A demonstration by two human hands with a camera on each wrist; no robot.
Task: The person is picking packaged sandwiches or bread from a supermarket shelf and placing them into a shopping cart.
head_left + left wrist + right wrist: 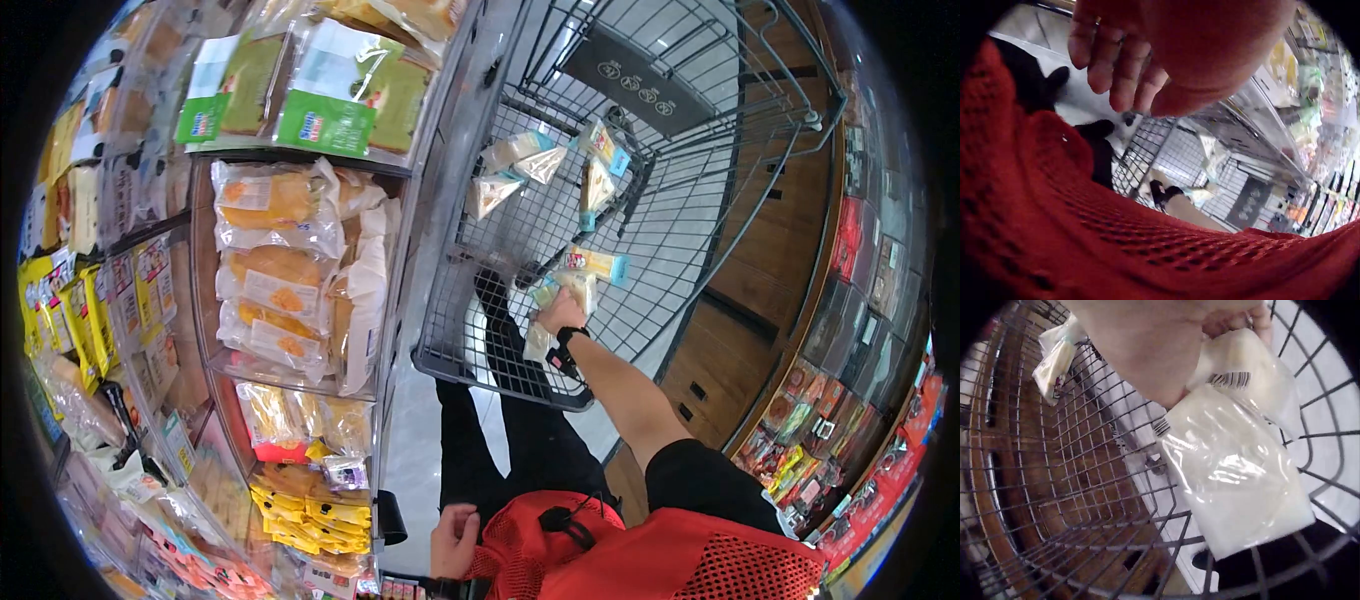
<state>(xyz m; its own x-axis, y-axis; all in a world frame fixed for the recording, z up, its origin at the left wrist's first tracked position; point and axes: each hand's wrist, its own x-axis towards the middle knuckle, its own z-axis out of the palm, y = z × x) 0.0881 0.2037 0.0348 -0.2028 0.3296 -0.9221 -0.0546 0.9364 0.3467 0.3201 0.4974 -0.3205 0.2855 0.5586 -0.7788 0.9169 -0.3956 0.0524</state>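
Note:
My right hand (pixel 562 314) reaches down inside the wire shopping cart (pixel 690 265). Its fingers and thumb grip wrapped sandwiches; in the right wrist view one clear-wrapped sandwich (pixel 1241 475) with a barcode lies in front, and a second wrapped sandwich (pixel 1247 359) sits under the fingers. Beside this hand in the head view is another packaged sandwich (pixel 595 264). Farther off in the cart lie several triangular sandwich packs (pixel 497 192). My left hand (pixel 456 540) hangs by the red mesh vest (pixel 640 550), fingers loosely bent and holding nothing.
Left of the cart stands a shelf with bagged bread (pixel 275 285), green-and-white packs (pixel 330 95) and yellow packets (pixel 310 515). Wooden drawers (pixel 735 345) and a case of packaged goods (pixel 850 340) run along the right. The cart's front rim (pixel 500 388) is close to the person's legs.

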